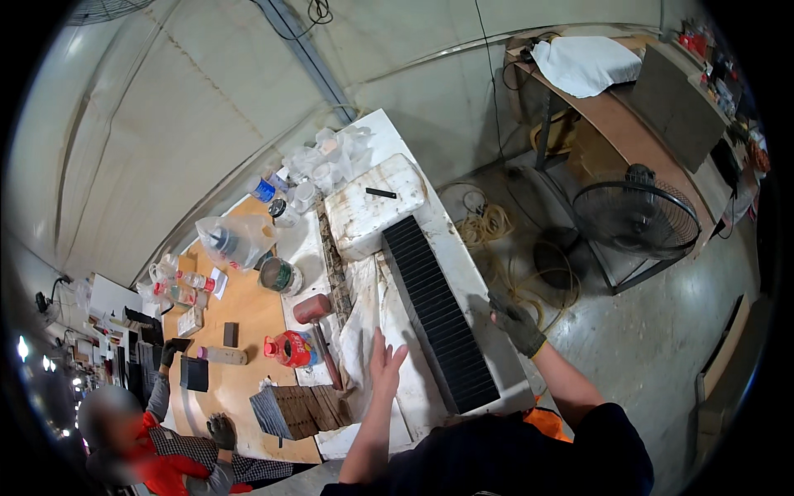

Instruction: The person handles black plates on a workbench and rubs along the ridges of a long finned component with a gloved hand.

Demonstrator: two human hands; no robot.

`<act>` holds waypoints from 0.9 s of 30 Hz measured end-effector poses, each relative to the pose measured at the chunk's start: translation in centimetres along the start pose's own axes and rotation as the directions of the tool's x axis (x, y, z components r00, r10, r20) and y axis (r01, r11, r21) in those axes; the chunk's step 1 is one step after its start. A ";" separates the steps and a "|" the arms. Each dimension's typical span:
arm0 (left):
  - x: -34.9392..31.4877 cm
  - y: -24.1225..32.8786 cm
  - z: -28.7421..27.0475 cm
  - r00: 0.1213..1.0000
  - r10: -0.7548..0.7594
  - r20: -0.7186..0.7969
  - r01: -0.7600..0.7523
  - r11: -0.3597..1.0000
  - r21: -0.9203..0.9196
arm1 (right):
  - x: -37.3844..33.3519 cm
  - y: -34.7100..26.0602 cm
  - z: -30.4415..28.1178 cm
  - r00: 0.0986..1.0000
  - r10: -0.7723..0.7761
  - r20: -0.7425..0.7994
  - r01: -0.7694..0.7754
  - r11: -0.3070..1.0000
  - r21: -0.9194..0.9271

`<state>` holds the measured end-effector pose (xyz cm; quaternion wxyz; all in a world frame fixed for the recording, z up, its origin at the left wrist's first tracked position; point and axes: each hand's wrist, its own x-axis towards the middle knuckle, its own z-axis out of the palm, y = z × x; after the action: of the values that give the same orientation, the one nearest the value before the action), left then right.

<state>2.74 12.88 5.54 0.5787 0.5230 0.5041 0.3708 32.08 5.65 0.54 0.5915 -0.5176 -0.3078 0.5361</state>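
Observation:
A long row of thin black pieces (pixel 438 310), stood side by side in a line, lies on the white worktable between my hands. My bare left hand (pixel 386 364) hovers at the row's left side, fingers stretched and apart, holding nothing. On the right side, my right hand (pixel 518 327) wears a dark work glove with bare fingertips showing. Its fingers reach forward near the table edge, with nothing visible in them. A single black strip (pixel 380 193) rests on a stained white foam block (pixel 364 217) beyond the row's far end.
Left of me lie a red-headed mallet (pixel 313 308), a red-capped bottle (pixel 289 349) and a stack of brown-grey pieces (pixel 310 412). Jars and plastic bags (pixel 335 157) sit farther back. A co-worker (pixel 169 450) works at the left. A fan (pixel 637 217) and coiled hose (pixel 488 225) are right.

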 end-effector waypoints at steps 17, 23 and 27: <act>16.5 -2.5 5.4 0.997 0.070 0.043 -0.079 0.959 0.274 | 14.0 -7.3 9.2 0.982 0.056 0.182 0.068 0.789 -0.610; 16.8 -3.8 5.7 0.995 0.095 0.031 -0.100 0.969 0.225 | 15.1 -6.5 9.2 0.981 0.058 0.186 0.077 0.761 -0.645; 16.8 -2.9 5.8 0.997 0.019 0.079 -0.030 0.989 0.144 | 15.5 -5.8 9.1 0.982 0.034 0.185 0.104 0.723 -0.683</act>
<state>11.73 27.03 -0.94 0.5535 0.5838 0.5005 0.3199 29.25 23.63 5.56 0.3356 -0.6425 -0.5480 0.4175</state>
